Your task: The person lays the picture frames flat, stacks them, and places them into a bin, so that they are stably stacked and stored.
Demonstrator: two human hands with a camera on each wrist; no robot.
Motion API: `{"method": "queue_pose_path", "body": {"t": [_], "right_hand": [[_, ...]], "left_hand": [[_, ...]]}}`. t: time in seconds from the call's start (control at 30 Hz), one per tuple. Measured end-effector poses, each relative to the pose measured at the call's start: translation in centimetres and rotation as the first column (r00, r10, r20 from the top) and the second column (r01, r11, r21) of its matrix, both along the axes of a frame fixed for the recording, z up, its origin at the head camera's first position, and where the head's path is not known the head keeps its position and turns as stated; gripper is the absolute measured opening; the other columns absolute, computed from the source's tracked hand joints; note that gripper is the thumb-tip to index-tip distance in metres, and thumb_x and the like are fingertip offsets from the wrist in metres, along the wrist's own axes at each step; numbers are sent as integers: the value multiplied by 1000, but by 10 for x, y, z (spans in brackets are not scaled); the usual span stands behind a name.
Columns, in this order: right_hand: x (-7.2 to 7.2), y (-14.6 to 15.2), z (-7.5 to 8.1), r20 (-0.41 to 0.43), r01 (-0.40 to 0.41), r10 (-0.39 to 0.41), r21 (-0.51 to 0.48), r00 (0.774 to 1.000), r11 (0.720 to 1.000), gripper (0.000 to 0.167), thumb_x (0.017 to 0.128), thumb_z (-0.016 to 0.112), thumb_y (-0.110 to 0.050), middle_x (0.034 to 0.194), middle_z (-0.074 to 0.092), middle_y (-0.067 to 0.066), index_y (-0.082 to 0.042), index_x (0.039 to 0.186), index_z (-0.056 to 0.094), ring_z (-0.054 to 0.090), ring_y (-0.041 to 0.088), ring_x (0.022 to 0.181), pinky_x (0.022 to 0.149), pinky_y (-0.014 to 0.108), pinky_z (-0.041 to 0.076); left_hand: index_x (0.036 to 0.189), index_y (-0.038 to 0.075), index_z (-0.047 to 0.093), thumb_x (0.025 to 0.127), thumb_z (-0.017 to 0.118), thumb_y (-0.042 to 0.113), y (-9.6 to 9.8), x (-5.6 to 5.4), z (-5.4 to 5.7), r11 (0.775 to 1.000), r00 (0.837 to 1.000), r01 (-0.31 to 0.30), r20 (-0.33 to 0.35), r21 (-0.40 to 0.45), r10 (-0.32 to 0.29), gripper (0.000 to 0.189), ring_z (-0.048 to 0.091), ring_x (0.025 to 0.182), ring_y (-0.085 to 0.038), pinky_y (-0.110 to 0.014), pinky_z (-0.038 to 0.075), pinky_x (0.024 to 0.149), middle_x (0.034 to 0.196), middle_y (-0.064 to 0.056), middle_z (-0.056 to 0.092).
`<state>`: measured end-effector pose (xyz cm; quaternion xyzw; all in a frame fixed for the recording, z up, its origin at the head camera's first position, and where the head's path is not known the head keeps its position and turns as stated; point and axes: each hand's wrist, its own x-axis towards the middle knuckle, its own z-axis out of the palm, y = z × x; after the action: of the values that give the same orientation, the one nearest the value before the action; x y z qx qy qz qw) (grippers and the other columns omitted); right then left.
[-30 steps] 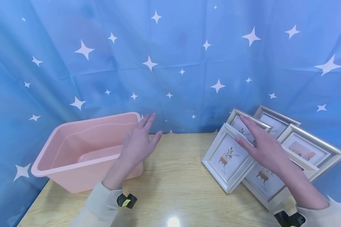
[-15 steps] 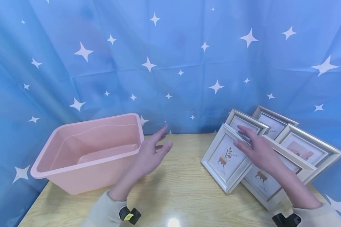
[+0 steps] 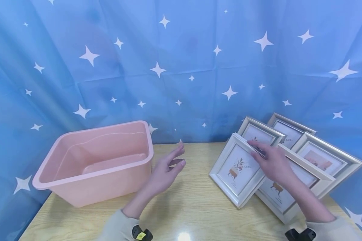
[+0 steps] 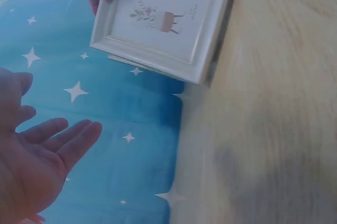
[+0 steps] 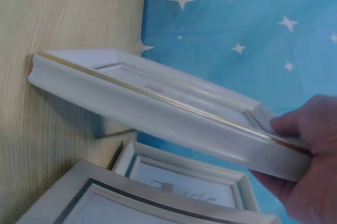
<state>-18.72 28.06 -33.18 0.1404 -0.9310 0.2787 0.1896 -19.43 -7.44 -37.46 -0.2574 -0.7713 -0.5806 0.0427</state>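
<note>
My right hand (image 3: 276,164) grips the upper right edge of a white picture frame (image 3: 237,169) with a plant-pot print. The right wrist view shows the thumb on the front of this picture frame (image 5: 174,109) and fingers behind it. It leans at the left of several other silvery picture frames, its bottom edge by the tabletop. My left hand (image 3: 166,174) hovers over the table, just right of a pink plastic bin (image 3: 93,185). Its fingers are extended and hold nothing, as the left hand (image 4: 37,166) also shows in the left wrist view.
Another picture frame (image 3: 309,167) stands close behind my right forearm, with a wider frame (image 3: 354,162) at far right. Two more frames lean at the back. A blue star-print curtain (image 3: 187,60) hangs behind the wooden table (image 3: 193,214).
My right hand has lowered onto the front left picture frame, taken hold of its edge and shifted it slightly left. My left hand has moved right and down, away from the bin.
</note>
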Motion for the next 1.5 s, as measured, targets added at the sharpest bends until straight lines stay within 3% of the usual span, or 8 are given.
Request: {"method": "queue_pose_path", "body": {"t": [0.2, 0.37, 0.53, 0.67, 0.8, 1.0, 1.3, 1.5], "right_hand": [[7, -8, -7, 14, -82, 85, -138, 996, 987, 38, 101, 63, -6, 136, 60, 28, 0, 139, 62, 59, 48, 121, 93, 36, 55], [13, -19, -11, 58, -109, 128, -256, 990, 961, 38, 102, 63, -8, 134, 62, 27, 0, 139, 61, 68, 32, 108, 80, 11, 49], [22, -30, -17, 118, -106, 173, -434, 978, 895, 40, 102, 63, -7, 124, 66, 29, 1, 140, 60, 69, 6, 85, 63, 30, 59], [31, -35, -27, 142, -84, 183, -522, 973, 849, 40, 102, 63, -9, 105, 75, 13, 2, 140, 59, 71, 14, 77, 60, 33, 59], [38, -41, -38, 138, -90, 213, -597, 967, 797, 38, 101, 64, -6, 113, 74, -12, 1, 138, 61, 71, 14, 84, 63, 32, 60], [44, -47, -49, 119, -120, 275, -691, 954, 713, 36, 100, 63, -1, 118, 72, -15, -1, 136, 64, 72, 14, 85, 63, 32, 61], [60, -55, -67, 114, -38, 161, -690, 980, 722, 37, 101, 64, -3, 121, 70, -16, 2, 137, 62, 71, 11, 90, 65, 30, 60], [65, -57, -74, 140, 7, 125, -696, 982, 718, 38, 101, 65, -5, 124, 68, -20, 1, 138, 61, 71, 10, 90, 67, 28, 60]], "left_hand": [[155, 14, 46, 104, 63, 15, 5, -1, -6, 1000, 1000, 16, 13, 12, -16, 54, 63, 124, -30, -37, 54, 97, 147, -12, 56], [156, 10, 45, 106, 58, 12, 9, -2, -9, 996, 997, 73, 1, 49, -73, 52, 58, 130, -32, -34, 51, 100, 150, -14, 53], [158, 9, 40, 107, 55, 13, 13, -1, -9, 989, 991, 132, -19, 60, -131, 52, 54, 134, -30, -33, 48, 104, 153, -13, 49], [159, 13, 38, 108, 54, 13, 16, 1, -9, 984, 985, 175, -3, 27, -175, 54, 51, 138, -28, -33, 46, 106, 158, -7, 45], [161, 17, 36, 108, 55, 14, 16, 2, -8, 975, 975, 223, 21, -2, -223, 57, 49, 140, -26, -33, 46, 107, 162, -1, 39], [162, 23, 33, 109, 52, 17, 17, 3, -4, 954, 954, 297, 56, -33, -294, 57, 56, 133, -24, -30, 50, 102, 160, -8, 41], [160, 23, 39, 111, 47, 25, 16, 6, -5, 924, 931, 358, 134, -135, -341, 50, 36, 146, -13, -31, 33, 116, 162, 10, 36], [160, 21, 39, 111, 45, 23, 12, 7, -11, 901, 906, 412, 173, -137, -387, 49, 32, 148, -12, -30, 31, 117, 162, 10, 36]]}}
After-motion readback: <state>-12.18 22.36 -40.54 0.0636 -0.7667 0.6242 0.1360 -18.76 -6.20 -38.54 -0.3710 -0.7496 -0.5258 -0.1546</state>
